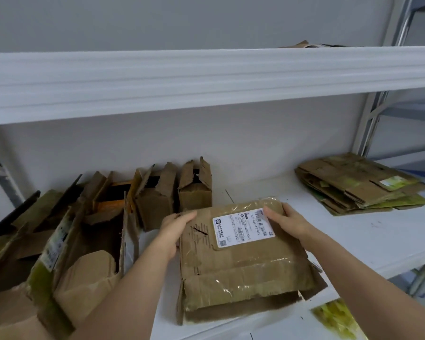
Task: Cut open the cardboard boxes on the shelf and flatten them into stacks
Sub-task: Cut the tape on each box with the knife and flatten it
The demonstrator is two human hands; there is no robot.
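Head view: flattened brown cardboard box with white shipping label [241,251] lies on white shelf [378,241], right of upright opened brown boxes [157,200]. Left hand [174,231] grips box's far-left edge, fingers curled over; right hand [285,219] grips far-right corner likewise. Stack of flattened cartons [358,185] sits further right of box. Box looks light, floppy, tape-slick; hold by edges.

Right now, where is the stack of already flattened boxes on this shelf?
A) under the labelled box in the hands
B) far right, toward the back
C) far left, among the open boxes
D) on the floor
B: the flattened stack lies at the shelf's far right, apart from the labelled box gripped by the left hand and right hand.
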